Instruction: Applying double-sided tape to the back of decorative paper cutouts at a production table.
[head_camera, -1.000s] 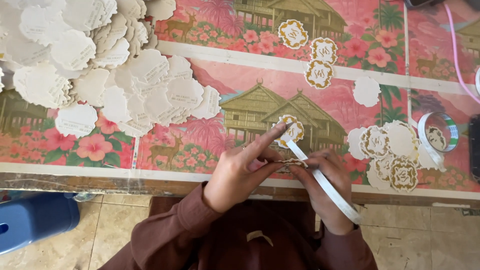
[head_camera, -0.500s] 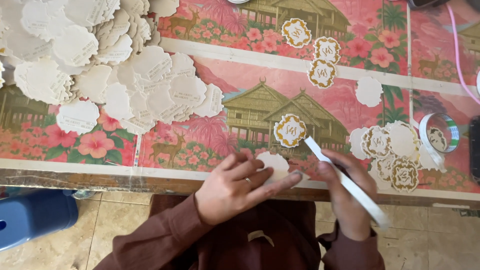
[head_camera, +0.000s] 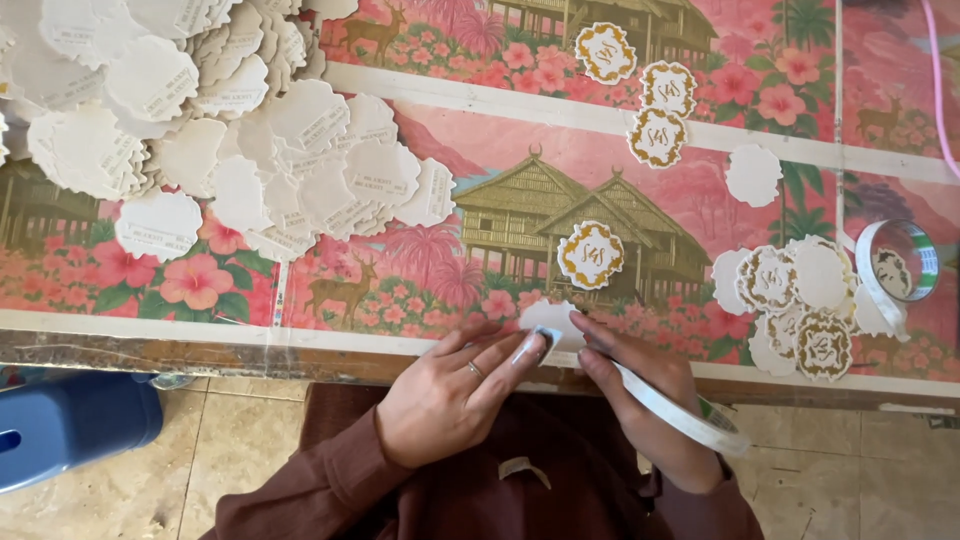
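My left hand lies at the table's near edge, its fingertips pressing down on a white scalloped paper cutout. My right hand holds a strip of white tape that runs from the cutout down to the right. Its fingers touch the cutout's right side. Just beyond the cutout lies a gold-patterned scalloped sticker, face up on the flowery table cover.
A big heap of white cutouts fills the far left. Three gold stickers lie at the back, a small pile of cutouts and stickers at right, a tape roll beside it. A blue container stands on the floor.
A gold sticker that was in my hands now lies on the table. My left hand took a white cutout and presses it at the table edge, with the tape strip brought onto it.
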